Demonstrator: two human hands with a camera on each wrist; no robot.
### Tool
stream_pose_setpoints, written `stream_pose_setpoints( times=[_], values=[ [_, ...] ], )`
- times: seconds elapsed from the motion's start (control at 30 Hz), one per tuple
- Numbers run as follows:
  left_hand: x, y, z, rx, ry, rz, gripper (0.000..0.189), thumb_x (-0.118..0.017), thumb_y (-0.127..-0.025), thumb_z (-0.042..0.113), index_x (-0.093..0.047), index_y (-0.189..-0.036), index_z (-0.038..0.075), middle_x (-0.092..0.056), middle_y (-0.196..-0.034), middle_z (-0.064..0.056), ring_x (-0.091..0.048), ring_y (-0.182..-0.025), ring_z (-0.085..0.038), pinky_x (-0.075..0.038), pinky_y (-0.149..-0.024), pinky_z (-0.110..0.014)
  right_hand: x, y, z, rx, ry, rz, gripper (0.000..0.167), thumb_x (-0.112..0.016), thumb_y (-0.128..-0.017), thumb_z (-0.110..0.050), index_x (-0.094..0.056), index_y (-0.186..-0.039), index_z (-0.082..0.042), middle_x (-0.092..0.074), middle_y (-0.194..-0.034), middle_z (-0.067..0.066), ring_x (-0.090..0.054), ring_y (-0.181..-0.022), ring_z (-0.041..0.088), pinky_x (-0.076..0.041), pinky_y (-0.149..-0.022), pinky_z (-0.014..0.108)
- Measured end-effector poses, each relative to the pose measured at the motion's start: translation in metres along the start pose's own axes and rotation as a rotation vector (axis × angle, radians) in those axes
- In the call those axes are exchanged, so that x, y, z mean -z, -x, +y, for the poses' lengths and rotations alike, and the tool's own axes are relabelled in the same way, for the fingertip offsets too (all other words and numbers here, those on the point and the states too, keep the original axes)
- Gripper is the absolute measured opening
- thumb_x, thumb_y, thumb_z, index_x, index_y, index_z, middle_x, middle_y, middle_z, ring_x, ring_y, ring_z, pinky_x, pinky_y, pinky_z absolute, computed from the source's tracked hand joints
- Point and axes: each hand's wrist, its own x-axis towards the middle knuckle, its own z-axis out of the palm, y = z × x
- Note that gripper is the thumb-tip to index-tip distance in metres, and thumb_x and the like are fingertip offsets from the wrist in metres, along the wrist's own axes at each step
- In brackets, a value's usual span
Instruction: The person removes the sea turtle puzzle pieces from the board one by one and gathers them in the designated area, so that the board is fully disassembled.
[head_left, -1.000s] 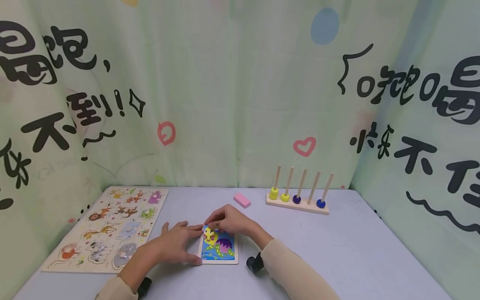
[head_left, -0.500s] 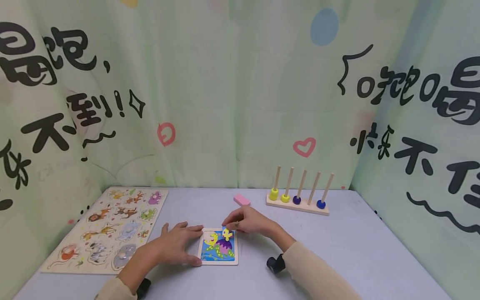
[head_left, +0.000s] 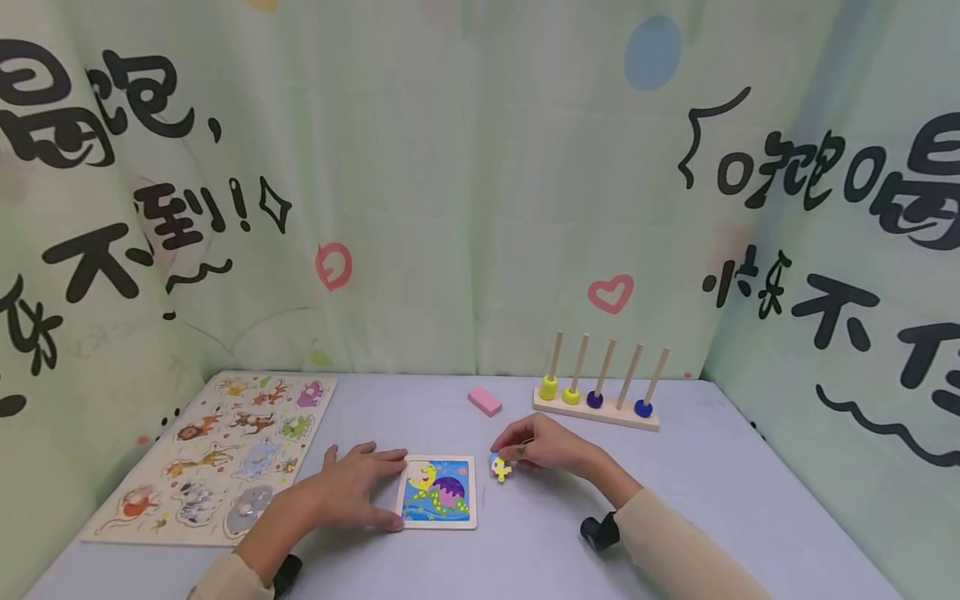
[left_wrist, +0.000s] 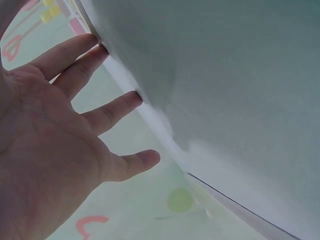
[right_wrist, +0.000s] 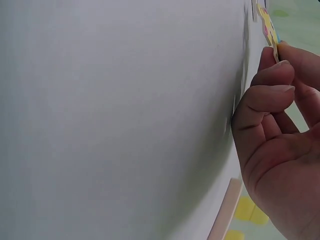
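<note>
A small framed turtle puzzle (head_left: 438, 493), blue with a yellow and purple turtle, lies flat on the table in the head view. My left hand (head_left: 347, 492) rests at its left side, fingers spread and the thumb at the lower left corner of the frame. In the left wrist view, the left hand's (left_wrist: 60, 115) fingers are spread apart, some tips at the table surface. To the right of the puzzle, my right hand (head_left: 551, 446) pinches a yellow and blue jigsaw piece (head_left: 501, 469) between thumb and fingertips. The right wrist view shows this jigsaw piece (right_wrist: 270, 27) edge-on.
A wooden animal puzzle board (head_left: 225, 450) covers the table's left side. Behind my hands lies a pink block (head_left: 484, 401). A peg stand (head_left: 596, 408) with yellow and blue beads stands at the back right. A printed curtain (head_left: 472, 208) hangs behind the table (head_left: 675, 500).
My right hand has lifted the jigsaw piece from the turtle puzzle's upper part and carried it right, off the frame. The left hand has stayed in place.
</note>
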Motion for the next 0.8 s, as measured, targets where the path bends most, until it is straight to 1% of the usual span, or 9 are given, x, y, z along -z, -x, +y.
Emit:
stream_pose_setpoints(
  times=[0.3,0.47,0.63,0.8],
  values=[
    [0.0,0.0005,0.0003,0.003,-0.001,0.002,0.086,-0.088,-0.079,0.055,-0.062,-0.149,0.015,-0.052,-0.164,-0.001,-0.036,-0.154,-0.05,-0.012,-0.113,-0.091,0.0037,0.0082,0.0055,-0.005,-0.004,-0.007,0.017,-0.069,-0.102,-0.014,-0.08,-0.114,-0.01,-0.069,-0.094,0.001,-0.054,-0.07,0.013,-0.042,-0.061,0.021],
    [-0.0001,0.0008,-0.0003,0.001,-0.003,0.004,0.086,-0.088,-0.079,0.055,-0.061,-0.149,0.015,-0.052,-0.164,-0.001,-0.036,-0.154,-0.05,-0.012,-0.112,-0.091,0.0032,0.0085,0.0067,-0.006,-0.007,-0.01,0.017,-0.07,-0.102,-0.015,-0.079,-0.115,-0.008,-0.068,-0.092,0.001,-0.053,-0.069,0.013,-0.042,-0.06,0.022],
    [0.0007,0.0013,0.0001,0.005,0.004,-0.001,0.085,-0.088,-0.08,0.055,-0.061,-0.15,0.015,-0.052,-0.165,-0.001,-0.035,-0.155,-0.05,-0.011,-0.113,-0.091,0.0019,0.0079,0.0074,-0.009,-0.008,-0.004,0.016,-0.07,-0.102,-0.014,-0.079,-0.113,-0.009,-0.067,-0.089,-0.001,-0.053,-0.068,0.012,-0.042,-0.059,0.021],
    [0.0009,0.0019,0.0013,0.008,0.01,-0.003,0.085,-0.088,-0.08,0.054,-0.061,-0.15,0.014,-0.052,-0.165,-0.001,-0.035,-0.155,-0.05,-0.011,-0.114,-0.091,0.002,0.0082,0.0072,-0.008,-0.005,-0.001,0.016,-0.071,-0.102,-0.015,-0.079,-0.113,-0.009,-0.068,-0.09,-0.001,-0.054,-0.068,0.012,-0.043,-0.059,0.021]
  ],
)
